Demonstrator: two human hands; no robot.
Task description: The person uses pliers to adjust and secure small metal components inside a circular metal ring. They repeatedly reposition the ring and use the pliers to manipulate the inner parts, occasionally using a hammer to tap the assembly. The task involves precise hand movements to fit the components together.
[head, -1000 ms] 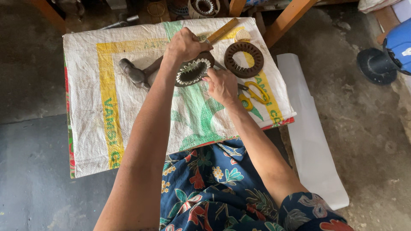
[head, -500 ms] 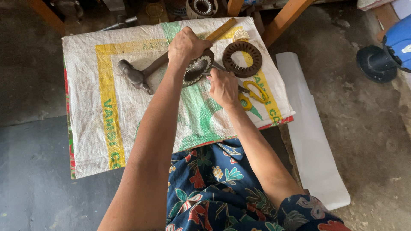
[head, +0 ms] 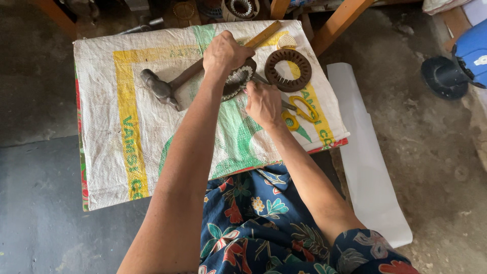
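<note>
Two toothed rings [head: 288, 69], one hammer [head: 160, 89]

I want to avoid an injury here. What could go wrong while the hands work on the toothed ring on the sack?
1. The left hand holds the toothed ring tilted on edge, and the right hand works close against its teeth, so a slip might scrape the fingers.
2. The scissors lie just beside the right hand; it could catch on them.
3. The hammer is near the left forearm and might get knocked.

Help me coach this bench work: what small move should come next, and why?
Probably keep the left hand pressing the toothed metal ring steady on the woven sack while the right hand works its edge; the hammer and scissors lie untouched.
</note>
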